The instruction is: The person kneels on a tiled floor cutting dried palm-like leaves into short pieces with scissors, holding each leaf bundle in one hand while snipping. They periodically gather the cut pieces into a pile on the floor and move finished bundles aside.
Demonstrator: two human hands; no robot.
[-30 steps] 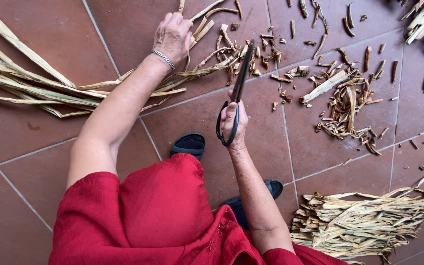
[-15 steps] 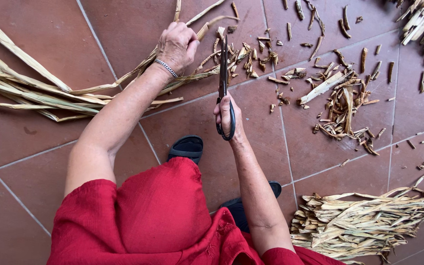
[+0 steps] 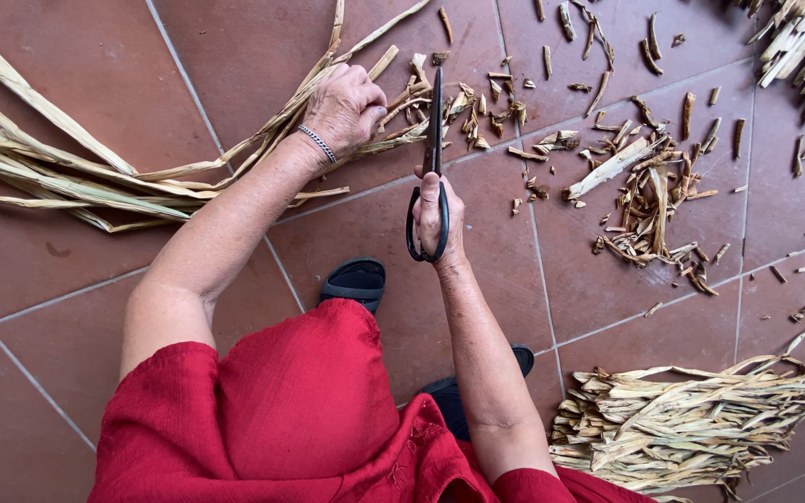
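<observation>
The scissors [image 3: 433,140] now point to twelve o'clock, swung upright from their earlier one o'clock tilt. The blades are shut across the stalk ends [image 3: 402,98] beside the left hand [image 3: 345,107].

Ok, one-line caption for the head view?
Left hand grips dried reed strips while right hand closes black scissors on their ends.

Both bare arms stretch forward; the left hand [image 3: 345,104] is closed in a fist, and the right hand [image 3: 437,216] is curled shut, knuckles up.
</observation>
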